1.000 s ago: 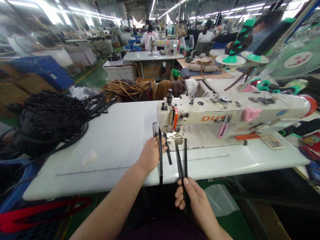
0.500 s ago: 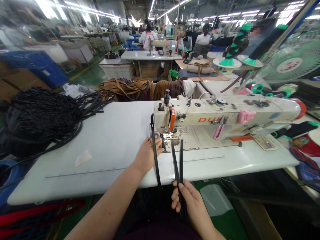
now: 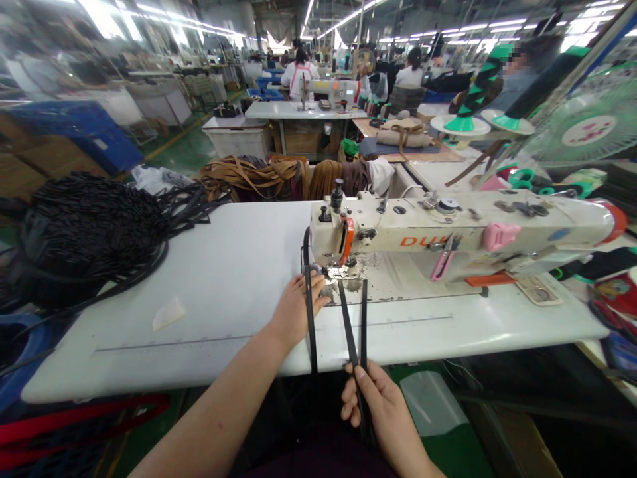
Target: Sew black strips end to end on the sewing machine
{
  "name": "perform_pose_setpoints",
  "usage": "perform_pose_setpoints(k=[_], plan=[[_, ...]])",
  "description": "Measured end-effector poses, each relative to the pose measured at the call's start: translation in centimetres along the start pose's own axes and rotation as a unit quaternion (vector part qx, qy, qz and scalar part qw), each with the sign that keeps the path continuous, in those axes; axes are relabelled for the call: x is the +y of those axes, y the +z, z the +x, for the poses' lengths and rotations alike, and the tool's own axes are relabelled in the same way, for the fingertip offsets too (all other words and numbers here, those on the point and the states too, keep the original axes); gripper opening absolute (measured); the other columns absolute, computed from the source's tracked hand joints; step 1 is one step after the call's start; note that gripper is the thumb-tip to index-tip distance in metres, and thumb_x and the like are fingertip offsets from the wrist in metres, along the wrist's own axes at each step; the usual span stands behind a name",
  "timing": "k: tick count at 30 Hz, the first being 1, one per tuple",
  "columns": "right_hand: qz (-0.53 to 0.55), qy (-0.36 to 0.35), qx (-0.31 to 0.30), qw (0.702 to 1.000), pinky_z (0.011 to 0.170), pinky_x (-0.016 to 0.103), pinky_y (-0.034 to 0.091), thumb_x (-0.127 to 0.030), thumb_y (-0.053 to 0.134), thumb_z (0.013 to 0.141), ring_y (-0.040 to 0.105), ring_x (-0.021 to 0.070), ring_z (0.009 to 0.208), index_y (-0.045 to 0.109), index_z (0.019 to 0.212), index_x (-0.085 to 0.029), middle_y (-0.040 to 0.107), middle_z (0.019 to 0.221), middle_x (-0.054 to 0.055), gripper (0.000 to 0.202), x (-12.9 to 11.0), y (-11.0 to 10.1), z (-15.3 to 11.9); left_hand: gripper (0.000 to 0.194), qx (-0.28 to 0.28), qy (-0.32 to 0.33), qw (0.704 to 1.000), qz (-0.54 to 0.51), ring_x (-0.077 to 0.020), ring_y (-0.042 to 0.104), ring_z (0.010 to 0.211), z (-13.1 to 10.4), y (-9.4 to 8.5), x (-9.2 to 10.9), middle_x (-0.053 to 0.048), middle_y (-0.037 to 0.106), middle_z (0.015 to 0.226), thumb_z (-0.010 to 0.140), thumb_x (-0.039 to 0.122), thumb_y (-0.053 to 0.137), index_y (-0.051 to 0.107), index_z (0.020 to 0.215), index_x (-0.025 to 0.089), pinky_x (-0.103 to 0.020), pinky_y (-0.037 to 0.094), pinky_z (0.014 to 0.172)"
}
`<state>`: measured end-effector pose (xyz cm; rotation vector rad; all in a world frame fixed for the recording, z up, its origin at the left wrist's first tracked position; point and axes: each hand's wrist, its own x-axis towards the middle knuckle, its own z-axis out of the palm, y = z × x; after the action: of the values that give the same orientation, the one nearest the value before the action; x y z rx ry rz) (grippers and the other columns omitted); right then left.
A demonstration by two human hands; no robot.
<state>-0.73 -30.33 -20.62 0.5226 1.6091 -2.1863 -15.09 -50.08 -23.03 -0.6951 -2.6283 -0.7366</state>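
My left hand [image 3: 293,309] lies on the bed of the sewing machine [image 3: 383,222], fingers stretched towards the metal presser foot [image 3: 338,272]. Across its fingers runs a narrow black strap [image 3: 310,318], which loops up beside the machine head and drops over the table's front edge. What lies under the fingertips is hidden. Lower right, my right hand [image 3: 373,398] is closed around narrow black straps [image 3: 351,332]; two lengths spread from it up towards the needle area, and their tails hang below the hand.
A large heap of black straps [image 3: 94,239] sits at the table's left. A pale scrap [image 3: 168,313] lies on the white tabletop [image 3: 223,265]. Pink-handled snips [image 3: 442,259] hang on the machine arm. Thread cones [image 3: 472,99] and a fan [image 3: 587,129] stand right; brown straps [image 3: 259,174] hang behind.
The view has shifted slightly, so the scene sits a little further right. The strap over my left fingers now bends in a curve at its top. Both hands keep nearly the same places.
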Motion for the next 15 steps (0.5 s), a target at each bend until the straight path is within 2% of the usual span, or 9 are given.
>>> perform_pose_setpoints(k=[10, 15], plan=[[0.007, 0.003, -0.008, 1.0, 0.042, 0.023, 0.043, -0.069, 0.08, 0.073, 0.064, 0.0154, 0.048, 0.068, 0.095, -0.016, 0.069, 0.064, 0.002, 0.059, 0.0, 0.1, 0.2, 0.031, 0.026, 0.002, 1.0, -0.01, -0.0295, 0.056, 0.137, 0.1, 0.5, -0.4, -0.012, 0.066, 0.138, 0.1, 0.029, 0.06, 0.063, 0.129, 0.019, -0.054, 0.044, 0.119], [0.007, -0.01, -0.017, 1.0, 0.043, 0.023, 0.043, -0.066, 0.079, 0.077, 0.064, 0.0155, 0.049, 0.069, 0.105, -0.016, 0.069, 0.066, 0.001, 0.058, -0.3, 0.1, -0.3, 0.025, 0.03, -0.029, 0.996, -0.083, -0.026, 0.059, 0.132, 0.7, 0.8, -1.3, -0.008, 0.071, 0.129, 0.102, 0.025, 0.051, 0.069, 0.119, 0.021, -0.05, 0.046, 0.118]])
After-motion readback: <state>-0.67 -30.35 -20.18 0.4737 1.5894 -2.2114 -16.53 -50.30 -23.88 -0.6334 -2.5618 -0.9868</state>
